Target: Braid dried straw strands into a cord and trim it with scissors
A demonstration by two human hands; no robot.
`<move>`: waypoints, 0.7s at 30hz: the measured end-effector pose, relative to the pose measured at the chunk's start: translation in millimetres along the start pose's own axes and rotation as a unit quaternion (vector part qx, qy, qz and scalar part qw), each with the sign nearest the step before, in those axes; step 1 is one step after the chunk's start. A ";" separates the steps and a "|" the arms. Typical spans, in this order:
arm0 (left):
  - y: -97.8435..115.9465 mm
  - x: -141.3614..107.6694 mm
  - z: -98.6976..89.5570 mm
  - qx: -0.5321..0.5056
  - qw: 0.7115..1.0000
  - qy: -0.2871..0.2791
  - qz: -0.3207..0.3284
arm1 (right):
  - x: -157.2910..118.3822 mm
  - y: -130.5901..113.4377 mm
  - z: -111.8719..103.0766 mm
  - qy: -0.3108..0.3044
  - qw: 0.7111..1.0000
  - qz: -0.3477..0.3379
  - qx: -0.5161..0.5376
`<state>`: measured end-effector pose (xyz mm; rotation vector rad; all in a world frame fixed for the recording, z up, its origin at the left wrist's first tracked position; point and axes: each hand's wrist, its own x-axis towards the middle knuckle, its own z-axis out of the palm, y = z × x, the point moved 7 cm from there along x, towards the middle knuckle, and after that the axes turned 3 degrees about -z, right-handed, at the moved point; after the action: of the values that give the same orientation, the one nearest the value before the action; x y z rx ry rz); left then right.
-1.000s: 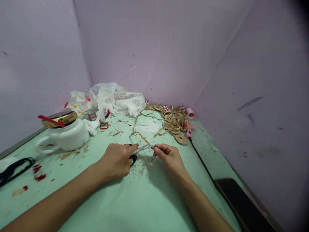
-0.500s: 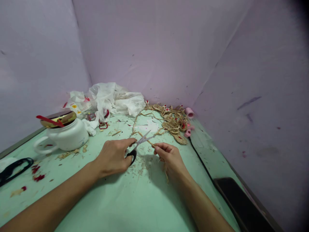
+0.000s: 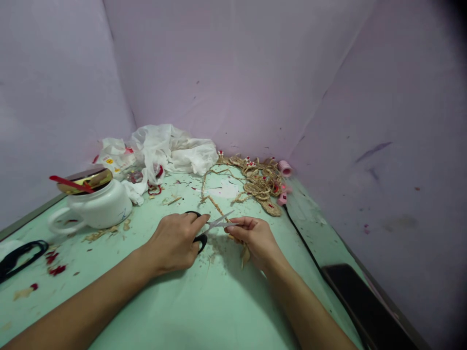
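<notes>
My left hand (image 3: pixel 177 241) is closed around the black handles of a pair of scissors (image 3: pixel 215 224). The blades are parted and point right, toward my other hand. Between the fingertips of my right hand (image 3: pixel 251 236) is pinched a tan braided cord (image 3: pixel 215 205), which runs back over the table from the blades. A loose pale end of it (image 3: pixel 245 256) hangs below that hand. Whether the blades touch the cord I cannot tell. Behind lies a heap of braided cord pieces (image 3: pixel 265 182) with red and white bits.
A white mug (image 3: pixel 104 206) with a gold roll and red stick on top stands left. Crumpled white plastic bags (image 3: pixel 171 148) lie at the back. A pink spool (image 3: pixel 285 168) and a pink corded tool (image 3: pixel 282 197) are right of the heap. A black phone-like slab (image 3: pixel 365 306) lies front right.
The scissors have turned to point more to the right, their blades now close to my right fingertips. My right hand has shifted slightly left, still pinching the cord.
</notes>
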<state>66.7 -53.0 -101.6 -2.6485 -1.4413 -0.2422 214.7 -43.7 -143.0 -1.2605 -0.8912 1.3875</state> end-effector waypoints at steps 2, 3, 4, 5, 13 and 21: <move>1.5 -0.2 -0.5 0.002 1.000 -0.003 0.003 | -1.6 0.1 1.4 -0.005 1.000 0.005 -0.015; 2.2 -0.3 -0.8 0.002 1.000 -0.006 0.005 | -2.3 0.1 2.0 -0.007 1.000 0.006 -0.024; 2.9 -0.4 -1.1 0.002 1.000 -0.010 0.006 | -2.9 -0.1 2.6 -0.008 0.999 0.007 -0.032; 3.5 -0.4 -1.2 0.002 1.000 -0.015 0.007 | -3.4 -0.5 3.2 -0.010 0.999 0.006 -0.039; 3.2 0.4 1.2 -0.005 0.997 -0.073 0.008 | -5.2 -1.7 7.8 -0.019 0.997 0.013 -0.067; 3.4 -1.5 1.4 -0.033 0.996 -0.081 0.004 | -5.9 -4.6 11.2 -0.064 0.997 -0.010 -0.044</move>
<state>68.9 -55.8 -103.3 -2.7841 -1.4945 -0.0769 204.2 -47.3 -135.2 -1.2362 -1.0602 1.4401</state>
